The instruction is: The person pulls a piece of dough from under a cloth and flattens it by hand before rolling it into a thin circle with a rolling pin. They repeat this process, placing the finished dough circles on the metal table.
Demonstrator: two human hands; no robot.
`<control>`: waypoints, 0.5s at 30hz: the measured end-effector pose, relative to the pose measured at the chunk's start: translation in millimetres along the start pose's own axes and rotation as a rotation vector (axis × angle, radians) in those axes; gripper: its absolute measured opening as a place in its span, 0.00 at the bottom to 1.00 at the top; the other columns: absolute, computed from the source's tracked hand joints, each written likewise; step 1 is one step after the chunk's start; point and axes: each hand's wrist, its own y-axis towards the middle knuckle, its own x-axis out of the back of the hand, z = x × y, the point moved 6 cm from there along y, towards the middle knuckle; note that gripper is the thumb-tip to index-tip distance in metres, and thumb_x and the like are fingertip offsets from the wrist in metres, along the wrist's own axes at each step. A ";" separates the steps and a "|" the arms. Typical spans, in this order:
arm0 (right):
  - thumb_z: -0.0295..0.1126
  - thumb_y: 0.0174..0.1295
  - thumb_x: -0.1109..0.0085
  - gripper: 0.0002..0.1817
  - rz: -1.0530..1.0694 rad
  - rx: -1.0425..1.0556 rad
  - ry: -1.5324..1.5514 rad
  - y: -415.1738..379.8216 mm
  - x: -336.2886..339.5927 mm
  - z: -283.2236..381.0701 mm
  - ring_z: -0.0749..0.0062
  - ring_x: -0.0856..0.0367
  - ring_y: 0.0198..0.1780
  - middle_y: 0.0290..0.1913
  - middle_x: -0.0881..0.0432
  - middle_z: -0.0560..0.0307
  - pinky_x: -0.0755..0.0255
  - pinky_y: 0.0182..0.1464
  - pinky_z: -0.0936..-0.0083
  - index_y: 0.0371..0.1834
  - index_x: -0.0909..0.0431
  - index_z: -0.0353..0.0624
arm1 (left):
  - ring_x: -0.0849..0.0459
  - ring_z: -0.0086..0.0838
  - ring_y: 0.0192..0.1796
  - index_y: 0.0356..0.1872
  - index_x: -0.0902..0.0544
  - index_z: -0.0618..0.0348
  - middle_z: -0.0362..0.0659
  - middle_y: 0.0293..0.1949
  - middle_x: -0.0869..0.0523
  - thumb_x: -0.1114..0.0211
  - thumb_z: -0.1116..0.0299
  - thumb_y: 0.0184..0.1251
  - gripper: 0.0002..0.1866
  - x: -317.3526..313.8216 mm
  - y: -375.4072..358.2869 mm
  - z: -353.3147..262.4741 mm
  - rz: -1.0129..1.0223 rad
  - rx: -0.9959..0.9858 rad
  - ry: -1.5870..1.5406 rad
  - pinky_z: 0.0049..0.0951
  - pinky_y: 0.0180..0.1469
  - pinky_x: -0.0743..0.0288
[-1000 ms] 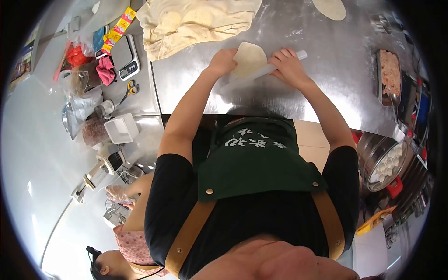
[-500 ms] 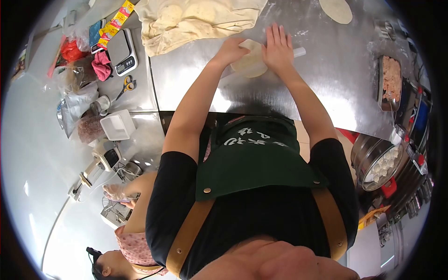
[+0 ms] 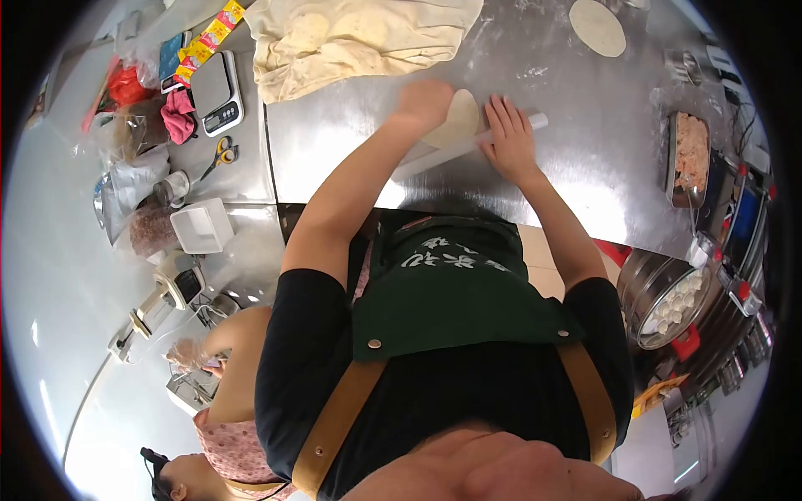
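Dough round (image 3: 461, 117) lies on the steel table (image 3: 585, 167) at twelve o'clock from my apron, half under the rolling pin (image 3: 468, 144). My left hand (image 3: 424, 102) grips its far edge, fingers closed on the dough; my right hand (image 3: 510, 138) lies flat and open on the pin. If I press unevenly, I think the sheet thins at one side or tears. With scant flour it may stick to the pin. The finished round (image 3: 597, 27) at one o'clock sits well apart.

We are seeing white characters printed on the dark green cloth apron (image 3: 455, 292), but we are not making them out.
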 end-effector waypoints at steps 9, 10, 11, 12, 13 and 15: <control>0.32 0.48 0.30 0.19 0.228 0.088 0.123 -48.6 38.0 -13.8 0.62 0.28 0.55 0.45 0.24 0.61 0.37 0.63 0.61 0.46 0.21 0.50 | 0.15 0.48 0.44 0.43 0.16 0.60 0.54 0.39 0.13 0.33 0.68 0.54 0.14 45.6 -56.1 -11.9 -0.144 -0.034 -0.449 0.41 0.47 0.21; 0.32 0.48 0.30 0.19 0.206 0.104 0.114 -44.2 42.3 -14.1 0.62 0.28 0.55 0.44 0.24 0.61 0.37 0.62 0.61 0.46 0.21 0.50 | 0.15 0.48 0.44 0.45 0.17 0.60 0.55 0.39 0.13 0.32 0.69 0.54 0.16 42.5 -52.9 -4.1 -0.131 0.001 -0.416 0.41 0.47 0.21; 0.33 0.48 0.30 0.19 0.186 0.122 0.103 -38.5 45.1 -13.9 0.62 0.28 0.55 0.44 0.23 0.62 0.37 0.62 0.62 0.46 0.20 0.50 | 0.15 0.49 0.44 0.46 0.17 0.60 0.55 0.40 0.13 0.32 0.69 0.54 0.17 30.8 -49.1 6.8 -0.120 0.038 -0.384 0.40 0.48 0.21; 0.33 0.48 0.30 0.19 0.172 0.143 0.094 -33.5 46.6 -12.8 0.62 0.28 0.55 0.43 0.23 0.62 0.36 0.61 0.62 0.45 0.20 0.50 | 0.15 0.49 0.44 0.48 0.17 0.61 0.55 0.40 0.13 0.31 0.70 0.53 0.19 17.4 -46.7 17.1 -0.108 0.080 -0.356 0.40 0.48 0.21; 0.33 0.47 0.30 0.19 0.164 0.163 0.106 -25.9 45.4 -10.8 0.62 0.28 0.54 0.44 0.23 0.61 0.36 0.60 0.62 0.45 0.21 0.49 | 0.16 0.49 0.46 0.48 0.18 0.59 0.54 0.42 0.14 0.31 0.70 0.53 0.19 2.8 -45.2 26.0 -0.081 0.104 -0.371 0.41 0.50 0.22; 0.32 0.46 0.29 0.19 0.141 0.200 0.131 -1.2 38.3 -6.6 0.61 0.27 0.53 0.44 0.24 0.61 0.35 0.58 0.62 0.43 0.21 0.47 | 0.17 0.49 0.50 0.49 0.18 0.56 0.53 0.46 0.14 0.30 0.70 0.54 0.19 -16.7 -39.5 42.6 -0.028 0.149 -0.396 0.43 0.53 0.23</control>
